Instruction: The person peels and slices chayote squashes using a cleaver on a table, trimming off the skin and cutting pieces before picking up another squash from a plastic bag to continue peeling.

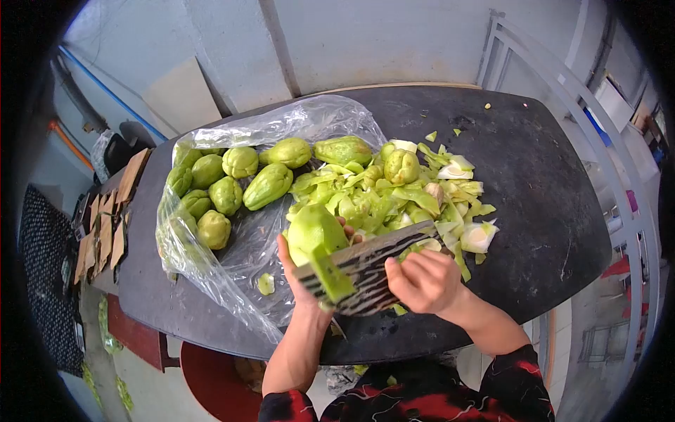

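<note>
plainly, right hand holds streaked blade, left hand chayote

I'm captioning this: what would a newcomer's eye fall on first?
Probably the broad knife in the right hand, close by the bright green chayote in the left hand, at front centre. Behind them lies a heap of peelings; left of it, whole chayotes rest in or on a clear plastic bag.
</note>
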A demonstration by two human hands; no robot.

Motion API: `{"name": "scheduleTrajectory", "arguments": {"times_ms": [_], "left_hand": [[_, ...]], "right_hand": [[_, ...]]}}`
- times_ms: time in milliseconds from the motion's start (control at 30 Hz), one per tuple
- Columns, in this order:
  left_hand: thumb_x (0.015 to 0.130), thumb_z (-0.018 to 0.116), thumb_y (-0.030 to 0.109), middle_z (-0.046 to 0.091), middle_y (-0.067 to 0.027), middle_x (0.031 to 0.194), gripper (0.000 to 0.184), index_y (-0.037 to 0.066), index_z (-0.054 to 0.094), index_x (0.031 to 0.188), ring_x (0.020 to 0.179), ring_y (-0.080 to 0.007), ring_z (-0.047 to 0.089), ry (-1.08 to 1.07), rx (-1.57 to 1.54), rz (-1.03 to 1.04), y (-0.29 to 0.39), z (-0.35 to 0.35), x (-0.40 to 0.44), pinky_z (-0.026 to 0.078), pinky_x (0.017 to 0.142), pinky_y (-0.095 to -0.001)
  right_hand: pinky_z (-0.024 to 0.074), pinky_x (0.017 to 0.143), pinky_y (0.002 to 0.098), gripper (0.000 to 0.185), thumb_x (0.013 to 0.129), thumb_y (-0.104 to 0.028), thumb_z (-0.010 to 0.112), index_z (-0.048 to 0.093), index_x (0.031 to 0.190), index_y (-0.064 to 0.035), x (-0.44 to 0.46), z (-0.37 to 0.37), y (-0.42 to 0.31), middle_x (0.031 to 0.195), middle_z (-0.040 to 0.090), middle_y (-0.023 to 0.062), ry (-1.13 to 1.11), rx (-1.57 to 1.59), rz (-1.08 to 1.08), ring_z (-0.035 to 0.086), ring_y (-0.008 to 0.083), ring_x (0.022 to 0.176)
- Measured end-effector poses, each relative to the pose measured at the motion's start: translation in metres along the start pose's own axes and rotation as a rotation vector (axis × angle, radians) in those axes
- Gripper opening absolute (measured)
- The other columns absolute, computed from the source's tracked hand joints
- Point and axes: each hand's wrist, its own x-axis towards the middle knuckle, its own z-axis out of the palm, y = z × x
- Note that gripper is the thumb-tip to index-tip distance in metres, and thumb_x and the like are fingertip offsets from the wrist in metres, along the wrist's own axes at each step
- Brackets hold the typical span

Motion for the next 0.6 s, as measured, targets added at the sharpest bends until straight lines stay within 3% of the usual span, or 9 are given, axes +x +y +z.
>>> {"name": "scheduleTrajectory", "arguments": {"times_ms": [33, 100, 200, 333, 400, 533, 600], "left_hand": [[0.084, 0.046, 0.079, 0.061, -0.0189, 0.118, 0.092, 0.001, 0.050, 0.133, 0.110, -0.0325, 0.059, -0.150, -0.123, -0.056, -0.001, -0.002, 0.000, 0.049, 0.098, -0.0443], [0.082, 0.051, 0.077, 0.061, -0.0191, 0.114, 0.093, -0.001, 0.049, 0.131, 0.109, -0.0328, 0.060, -0.123, -0.202, -0.051, -0.005, -0.001, -0.005, 0.051, 0.095, -0.0435], [0.085, 0.055, 0.067, 0.059, -0.0185, 0.118, 0.082, 0.000, 0.048, 0.132, 0.108, -0.0304, 0.060, -0.156, -0.064, -0.022, -0.006, -0.003, -0.008, 0.051, 0.095, -0.0430], [0.086, 0.054, 0.069, 0.056, -0.0203, 0.122, 0.089, -0.006, 0.044, 0.134, 0.111, -0.0306, 0.057, -0.201, -0.108, 0.000, -0.010, 0.001, -0.009, 0.046, 0.102, -0.0418], [0.084, 0.058, 0.064, 0.058, -0.0186, 0.121, 0.078, 0.003, 0.049, 0.132, 0.112, -0.0311, 0.058, -0.149, -0.099, -0.024, -0.011, 0.001, -0.011, 0.050, 0.097, -0.0443], [0.085, 0.056, 0.064, 0.057, -0.0183, 0.124, 0.076, 0.005, 0.051, 0.132, 0.113, -0.0314, 0.058, -0.137, -0.165, -0.055, -0.011, 0.002, -0.014, 0.049, 0.098, -0.0461], [0.084, 0.054, 0.072, 0.061, -0.0165, 0.127, 0.079, 0.012, 0.054, 0.135, 0.116, -0.0324, 0.057, 0.108, 0.104, 0.123, -0.013, 0.005, -0.016, 0.045, 0.103, -0.0501]], "right_hand": [[0.0425, 0.044, 0.0253, 0.011, 0.080, -0.002, 0.061, 0.061, 0.090, 0.0017, 0.002, 0.000, -0.004, 0.059, 0.046, -0.0001, 0.009, -0.015, -0.057, 0.051, 0.0121, 0.050], [0.0397, 0.043, 0.0243, 0.011, 0.080, -0.003, 0.062, 0.060, 0.090, 0.0004, 0.002, 0.004, -0.010, 0.058, 0.044, -0.0008, 0.028, -0.025, -0.072, 0.048, 0.0116, 0.049], [0.0347, 0.042, 0.0239, 0.010, 0.082, -0.004, 0.061, 0.058, 0.091, -0.0009, 0.001, 0.011, -0.016, 0.059, 0.044, -0.0008, 0.052, -0.029, -0.098, 0.046, 0.0110, 0.050], [0.0358, 0.043, 0.0236, 0.010, 0.082, -0.005, 0.061, 0.059, 0.091, -0.0008, 0.005, 0.009, -0.017, 0.060, 0.044, -0.0011, 0.039, -0.038, -0.101, 0.047, 0.0110, 0.051], [0.0368, 0.044, 0.0238, 0.012, 0.081, -0.005, 0.062, 0.059, 0.092, -0.0006, 0.006, 0.010, -0.017, 0.060, 0.044, -0.0014, 0.032, -0.025, -0.089, 0.048, 0.0111, 0.052], [0.0383, 0.044, 0.0244, 0.012, 0.079, -0.006, 0.063, 0.060, 0.089, -0.0005, 0.006, 0.010, -0.013, 0.060, 0.044, -0.0015, 0.026, -0.039, -0.056, 0.049, 0.0116, 0.051], [0.0388, 0.043, 0.0249, 0.011, 0.078, -0.005, 0.064, 0.062, 0.088, -0.0003, 0.001, 0.013, 0.001, 0.060, 0.045, -0.0012, -0.034, -0.061, 0.029, 0.050, 0.0116, 0.050]]}}
